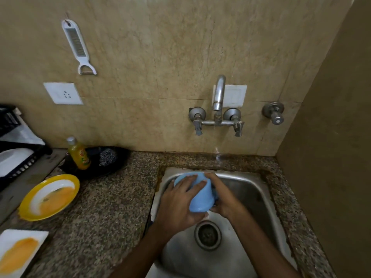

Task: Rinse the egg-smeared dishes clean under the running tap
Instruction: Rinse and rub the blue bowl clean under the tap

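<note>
My left grip [178, 201] and right grip [224, 199] both clasp the bowl [200, 199] over the sink [251, 187], rinsing it. Next, I judge, comes the smeared yellow plate [76, 183] on the bench [110, 197].

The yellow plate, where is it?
In the head view, the yellow plate sits on the counter left of the sink, near the soap bottle.
</note>
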